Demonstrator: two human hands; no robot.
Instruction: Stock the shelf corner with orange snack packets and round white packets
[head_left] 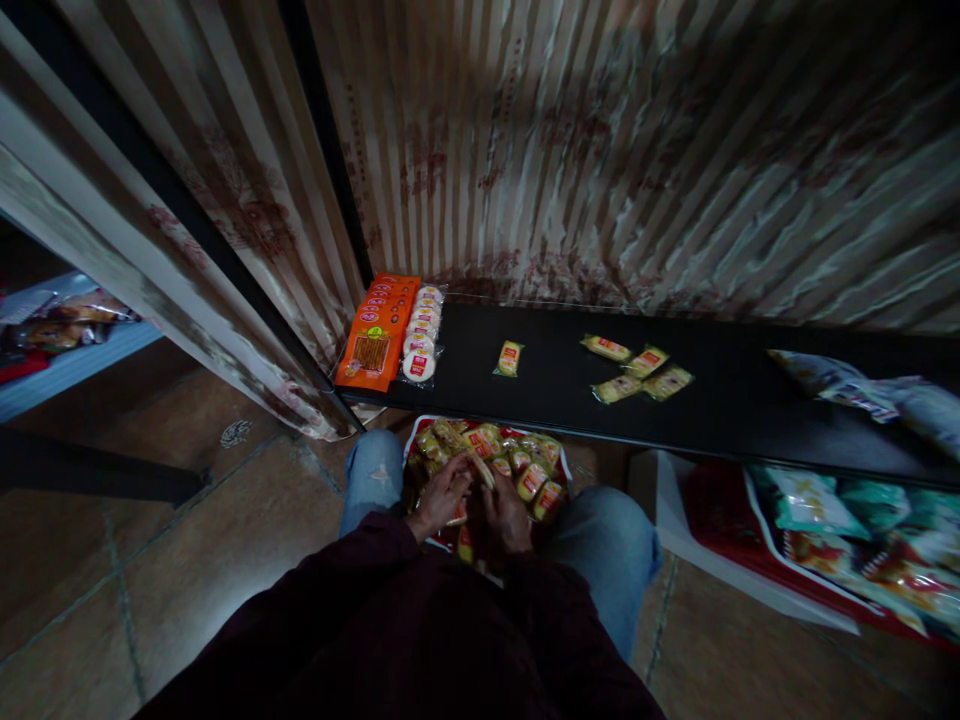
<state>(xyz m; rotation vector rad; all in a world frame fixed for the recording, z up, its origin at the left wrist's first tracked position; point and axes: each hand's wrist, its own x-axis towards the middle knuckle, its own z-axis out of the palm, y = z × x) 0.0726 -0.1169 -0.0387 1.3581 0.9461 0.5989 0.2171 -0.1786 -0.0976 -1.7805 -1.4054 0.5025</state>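
Both my hands are down in a box (564,462) of small yellow snack packets held between my knees. My left hand (444,494) curls over the packets with its fingers bent around a pale packet (480,467). My right hand (507,516) lies beside it, fingers closed on the same heap; what it grips is hidden. On the black shelf (720,400) ahead lie a single yellow packet (509,358) and a loose group of several more (636,370).
At the shelf's left end sit orange packs (377,330) and a row of round white biscuits (421,335). Bagged snacks (862,390) lie at its right end, and a red-and-white tray of bags (825,540) stands below. Corrugated wall behind; tiled floor to the left.
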